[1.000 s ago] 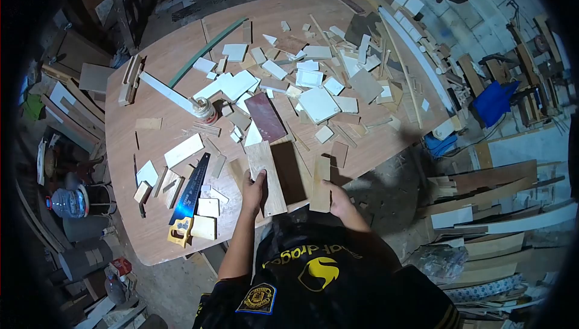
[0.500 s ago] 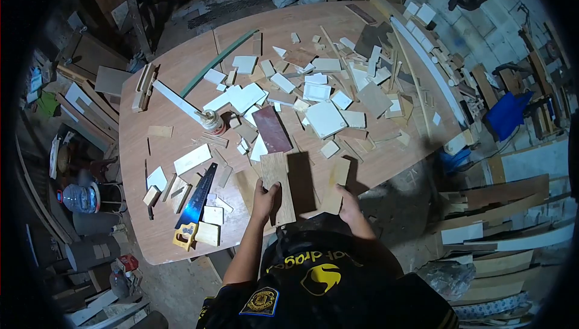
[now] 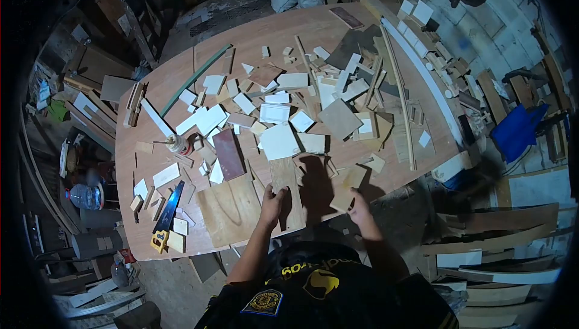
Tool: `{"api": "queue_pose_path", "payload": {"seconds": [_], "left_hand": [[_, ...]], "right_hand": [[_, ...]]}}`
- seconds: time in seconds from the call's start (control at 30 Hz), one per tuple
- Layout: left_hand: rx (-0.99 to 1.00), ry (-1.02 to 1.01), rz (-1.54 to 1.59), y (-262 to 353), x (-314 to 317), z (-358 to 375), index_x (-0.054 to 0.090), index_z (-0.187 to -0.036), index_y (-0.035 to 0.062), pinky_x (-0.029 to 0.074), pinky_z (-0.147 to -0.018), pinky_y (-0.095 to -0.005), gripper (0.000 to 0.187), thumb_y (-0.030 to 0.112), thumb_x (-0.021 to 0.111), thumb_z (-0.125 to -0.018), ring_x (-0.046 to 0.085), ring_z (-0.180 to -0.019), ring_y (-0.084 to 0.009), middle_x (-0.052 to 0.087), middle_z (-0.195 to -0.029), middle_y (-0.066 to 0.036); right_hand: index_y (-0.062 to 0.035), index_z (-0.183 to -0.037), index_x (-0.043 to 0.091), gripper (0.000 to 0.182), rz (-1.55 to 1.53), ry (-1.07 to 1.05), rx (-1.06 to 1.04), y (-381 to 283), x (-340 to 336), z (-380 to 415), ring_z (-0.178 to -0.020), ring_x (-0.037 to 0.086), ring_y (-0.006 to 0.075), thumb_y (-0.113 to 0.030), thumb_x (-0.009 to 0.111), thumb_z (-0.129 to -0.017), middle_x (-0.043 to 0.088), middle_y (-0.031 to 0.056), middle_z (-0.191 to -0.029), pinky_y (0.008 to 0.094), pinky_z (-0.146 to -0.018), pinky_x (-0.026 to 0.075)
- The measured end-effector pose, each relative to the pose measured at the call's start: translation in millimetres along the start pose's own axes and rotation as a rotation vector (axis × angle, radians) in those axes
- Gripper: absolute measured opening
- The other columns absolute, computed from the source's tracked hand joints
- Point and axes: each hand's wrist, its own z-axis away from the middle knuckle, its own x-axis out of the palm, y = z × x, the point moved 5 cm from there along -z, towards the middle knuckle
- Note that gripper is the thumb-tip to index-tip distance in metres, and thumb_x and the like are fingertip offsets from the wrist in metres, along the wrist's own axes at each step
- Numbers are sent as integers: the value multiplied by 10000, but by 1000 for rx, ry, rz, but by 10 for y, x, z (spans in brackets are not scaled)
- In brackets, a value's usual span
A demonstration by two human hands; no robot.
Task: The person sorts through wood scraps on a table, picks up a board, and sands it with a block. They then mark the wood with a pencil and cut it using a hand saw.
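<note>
My left hand [image 3: 274, 204] is closed on the left edge of a long, light-grained wooden board [image 3: 287, 175], thumb on top. That board's far end is close to a white square panel [image 3: 280, 140]. In my right hand [image 3: 359, 208] is a shorter pale wooden block [image 3: 350, 185], gripped by its near right corner and held tilted over the table's front edge. Just left of my left hand lies a square sheet of plywood [image 3: 228, 211]. A dark red-brown board [image 3: 228, 154] rests beyond the plywood.
A handsaw [image 3: 169, 214] with a yellow handle lies at the left of the table [image 3: 175, 75]. A jar [image 3: 178, 144] stands near it. White and wooden offcuts are scattered across the middle. A long strip [image 3: 398, 100] runs along the right side, and planks [image 3: 494, 223] are stacked beyond.
The view has swung right, so the table items appear further left. The long board has moved right off the plywood, which is now mostly uncovered. Both hands keep their pieces.
</note>
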Motion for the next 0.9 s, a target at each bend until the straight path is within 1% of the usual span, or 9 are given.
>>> {"api": "queue_pose_path", "payload": {"seconds": [0.03, 0.07, 0.23, 0.3, 0.33, 0.5, 0.6, 0.7, 0.9], "left_hand": [[-5, -8, 23, 4, 139, -5, 511, -1215, 37, 499, -803, -310, 316, 143, 635, -944, 626, -925, -177, 654, -1051, -111], [-9, 0, 29, 12, 233, 11, 511, -1215, 37, 499, -803, -310, 316, 143, 635, -944, 626, -925, -177, 654, -1051, -111], [-14, 17, 17, 153, 467, -40, 505, -1209, 35, 502, -758, -303, 320, 155, 630, -939, 619, -869, -168, 648, -1000, -100], [7, 50, -18, 169, 480, -64, 499, -1210, 28, 508, -736, -300, 317, 149, 621, -944, 624, -844, -166, 652, -982, -97], [5, 46, -14, 136, 463, -80, 499, -1209, 24, 509, -735, -298, 314, 147, 618, -945, 626, -841, -165, 653, -979, -96], [-26, 14, -14, 126, 534, 13, 514, -1193, 23, 509, -751, -300, 291, 147, 613, -949, 628, -858, -160, 654, -987, -102], [-53, 19, -37, 33, 522, 51, 521, -1185, 26, 505, -752, -297, 287, 155, 618, -947, 625, -862, -158, 653, -988, -104], [-62, -28, -55, -154, 454, 12, 524, -1187, 30, 500, -764, -298, 294, 166, 622, -946, 621, -878, -161, 652, -998, -105], [-50, -39, -50, -134, 401, 66, 504, -1255, 13, 501, -815, -303, 358, 147, 619, -944, 622, -936, -173, 650, -1062, -109]], "right_hand": [[-103, -1187, 576, 331, 48, 89, -30, -165, -132, -14, -947, 660, 223, -317, 624, -940, 646, 57, -1038, 374, -771, 561], [-117, -1195, 570, 332, 38, 21, 17, -307, -235, -109, -923, 662, 198, -309, 638, -933, 646, 50, -1035, 339, -704, 555], [-147, -1164, 574, 272, -7, 56, -113, -910, -275, -181, -883, 646, 159, -244, 658, -925, 634, 19, -991, 290, -657, 529], [-178, -1330, 481, 448, 61, 97, -77, -983, -328, -250, -1135, 562, 181, -255, 659, -926, 584, 26, -1201, 393, -925, 454], [-182, -1174, 573, 260, 26, 123, -81, -993, -341, -319, -934, 614, 155, -203, 656, -929, 614, 3, -1031, 338, -726, 518], [-158, -1205, 541, 293, 149, 236, -98, -943, -362, -491, -945, 614, 192, -170, 643, -930, 595, 21, -1107, 397, -788, 513], [-146, -1217, 521, 303, 295, 92, -160, -902, -284, -525, -939, 617, 211, -165, 628, -934, 597, 30, -1099, 446, -841, 508], [-140, -1285, 467, 424, 446, 209, -6, -817, -320, -496, -1101, 556, 271, -213, 647, -908, 537, 73, -1215, 490, -886, 500], [-132, -1362, 398, 549, 585, 351, -75, -741, -116, -145, -1200, 459, 280, -285, 643, -895, 456, 94, -1310, 477, -848, 502]]}}
